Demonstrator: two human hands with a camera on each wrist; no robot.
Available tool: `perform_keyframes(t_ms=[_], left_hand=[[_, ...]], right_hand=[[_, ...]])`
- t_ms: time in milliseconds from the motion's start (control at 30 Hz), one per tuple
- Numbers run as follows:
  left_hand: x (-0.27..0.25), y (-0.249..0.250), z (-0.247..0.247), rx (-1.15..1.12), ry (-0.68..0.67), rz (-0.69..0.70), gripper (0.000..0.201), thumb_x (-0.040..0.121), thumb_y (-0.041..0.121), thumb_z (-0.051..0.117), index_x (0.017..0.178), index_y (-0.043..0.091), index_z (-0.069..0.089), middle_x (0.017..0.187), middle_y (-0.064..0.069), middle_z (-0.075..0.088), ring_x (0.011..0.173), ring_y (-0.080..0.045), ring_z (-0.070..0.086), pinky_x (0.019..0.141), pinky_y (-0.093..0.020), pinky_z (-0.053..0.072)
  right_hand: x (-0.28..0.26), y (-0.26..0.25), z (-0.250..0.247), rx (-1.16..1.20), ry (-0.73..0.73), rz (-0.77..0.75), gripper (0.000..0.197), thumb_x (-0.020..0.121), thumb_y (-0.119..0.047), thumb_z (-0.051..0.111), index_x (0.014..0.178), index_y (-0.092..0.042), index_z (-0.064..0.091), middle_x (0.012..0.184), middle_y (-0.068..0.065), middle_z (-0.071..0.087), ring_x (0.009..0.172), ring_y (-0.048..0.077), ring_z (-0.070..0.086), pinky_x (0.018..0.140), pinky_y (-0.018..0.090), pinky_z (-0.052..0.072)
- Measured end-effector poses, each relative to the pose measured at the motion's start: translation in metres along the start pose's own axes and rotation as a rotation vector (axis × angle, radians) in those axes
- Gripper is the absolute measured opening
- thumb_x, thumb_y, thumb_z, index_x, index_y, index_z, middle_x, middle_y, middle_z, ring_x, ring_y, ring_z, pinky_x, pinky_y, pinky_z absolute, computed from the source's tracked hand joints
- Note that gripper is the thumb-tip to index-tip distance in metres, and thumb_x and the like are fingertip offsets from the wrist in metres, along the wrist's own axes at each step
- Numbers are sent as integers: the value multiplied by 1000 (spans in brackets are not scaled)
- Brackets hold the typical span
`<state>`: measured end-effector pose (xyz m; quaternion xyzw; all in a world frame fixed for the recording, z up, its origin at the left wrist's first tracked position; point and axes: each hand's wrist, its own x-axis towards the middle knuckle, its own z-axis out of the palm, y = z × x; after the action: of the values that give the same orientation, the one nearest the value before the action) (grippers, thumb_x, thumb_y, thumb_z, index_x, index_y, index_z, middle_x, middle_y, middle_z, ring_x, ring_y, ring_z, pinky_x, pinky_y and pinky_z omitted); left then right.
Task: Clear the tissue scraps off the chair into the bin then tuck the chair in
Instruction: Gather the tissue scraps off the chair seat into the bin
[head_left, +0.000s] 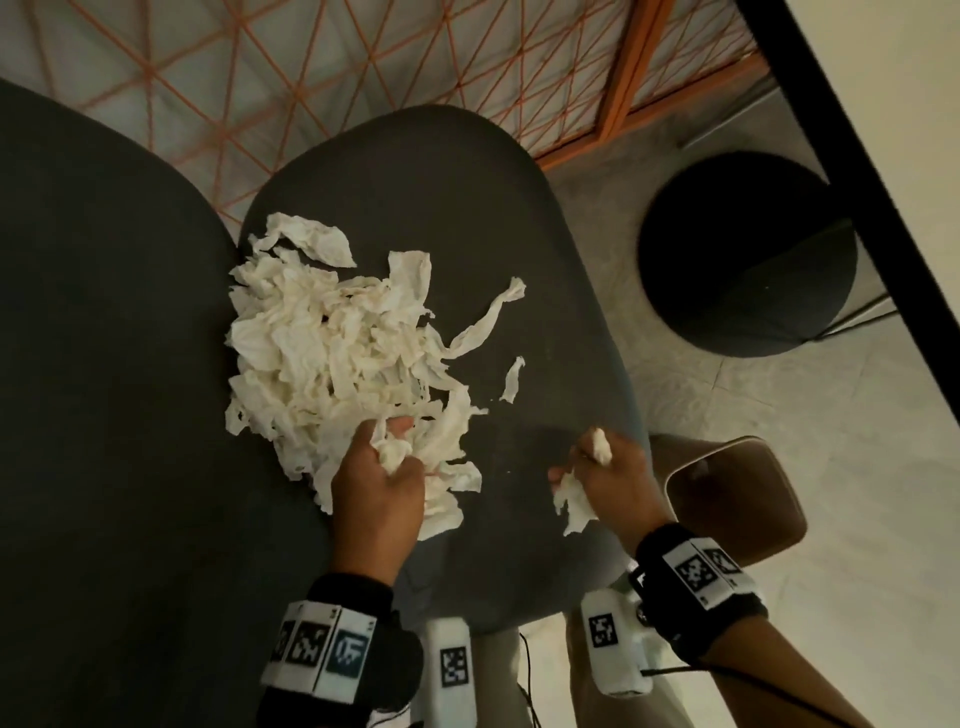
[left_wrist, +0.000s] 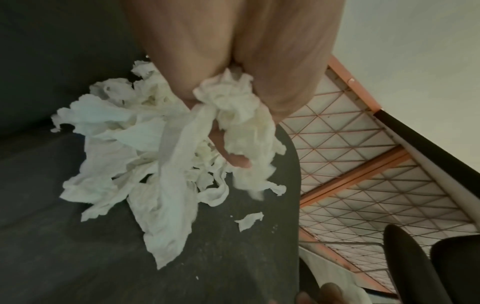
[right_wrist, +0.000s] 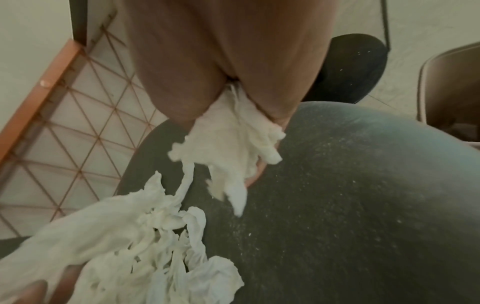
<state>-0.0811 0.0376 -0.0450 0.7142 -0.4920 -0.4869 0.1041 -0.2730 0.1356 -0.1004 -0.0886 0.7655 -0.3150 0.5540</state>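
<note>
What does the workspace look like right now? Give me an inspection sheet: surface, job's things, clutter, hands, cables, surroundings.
Surface: dark grey chair seat, dusted with white specks.
Job's things: big pile of tissue scraps on the seat's left half; two loose strips and lie apart to its right. Brown bin stands on the floor beside the chair's right edge.
Clutter: nothing seen beyond the scraps.
Hands: left hand grips a wad at the pile's near edge; right hand holds a tissue clump above the seat's right edge.
Cables: thin black cable runs from the right wrist camera.
Surroundings: orange wire-grid frame, round black stool, black-edged table, tiled floor.
</note>
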Motion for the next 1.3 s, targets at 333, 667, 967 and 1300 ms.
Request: perform_keyframes(t_ms=[333,667,967,1300], left_hand=[[-32,19,2,86,-241,140,4,86,24,65,86,21,64,82,3,69,76,-7,62,67,-21,45],[-74,-3,76,367,-600,165,24,86,3,60,74,24,59,65,-2,55,60,-18,50,61,-36,44],[-142,-46,178,489,-859,86,9,96,18,54,100,22,62,81,-6,66,48,-12,53,40,-24,39],[-178,-101,281,790,-906,337,28,92,33,52,90,7,63,69,1,53,61,-12,47,61,-29,39]], right_hand=[[-58,42,-2,339,195,-18,12,89,-18,52,85,-18,63,68,5,59,59,16,57,51,29,47],[-99,120,-60,441,384,216,36,89,-42,56,71,-11,58,74,2,61,68,20,56,62,32,42],[-121,227,-104,728,509,313,54,91,-56,53,61,-10,56,53,6,55,41,19,52,47,26,47],[-101,327,-120,659,541,360,70,85,-71,46,82,-4,67,73,4,62,68,25,59,70,36,48]])
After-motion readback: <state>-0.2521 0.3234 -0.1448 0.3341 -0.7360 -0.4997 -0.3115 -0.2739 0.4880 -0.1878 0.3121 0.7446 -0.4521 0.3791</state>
